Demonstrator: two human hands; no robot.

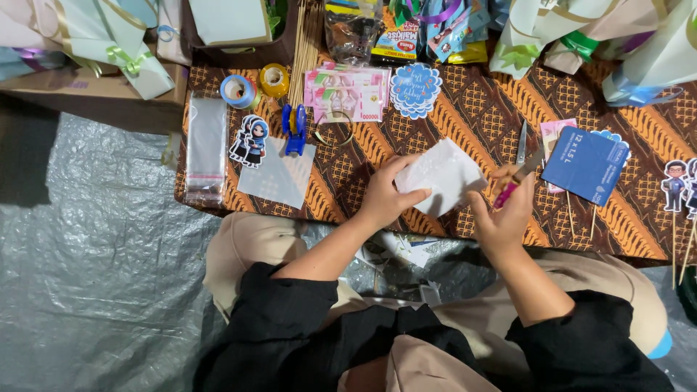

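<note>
Nearest: black sleeves (290, 312), then both hands over the patterned counter (465, 109). Left hand (385, 192) closed on white sheet (443, 174), long axis running up-left to down-right, at the counter's near edge. Right hand (504, 214) gripping pink-handled scissors (519, 174), blades open, pointing up and away.
</note>
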